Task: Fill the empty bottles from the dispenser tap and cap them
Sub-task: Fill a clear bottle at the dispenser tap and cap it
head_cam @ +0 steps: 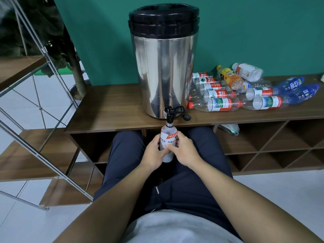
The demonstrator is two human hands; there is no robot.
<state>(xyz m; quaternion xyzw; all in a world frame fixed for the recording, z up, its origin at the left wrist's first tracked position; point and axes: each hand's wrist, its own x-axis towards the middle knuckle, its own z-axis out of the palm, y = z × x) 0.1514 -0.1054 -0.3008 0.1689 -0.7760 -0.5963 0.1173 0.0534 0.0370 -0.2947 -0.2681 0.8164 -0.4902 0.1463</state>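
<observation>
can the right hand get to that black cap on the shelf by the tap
Probably yes: the black cap lies in the open just right of the tap, but the right hand must first let go of the bottle.

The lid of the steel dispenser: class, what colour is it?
Black lid, seen best in the head view.

Dispenser [164, 67], bottles [233, 95] on shelf [108, 109]

The middle of the bottle [168, 137] is covered by the fingers of the left hand [154, 151] and right hand [184, 149]. Its mouth, above both hands, is hidden by the tap [169, 114]. Fill level cannot be determined. Both forearms are cut off at the bottom edge.
</observation>
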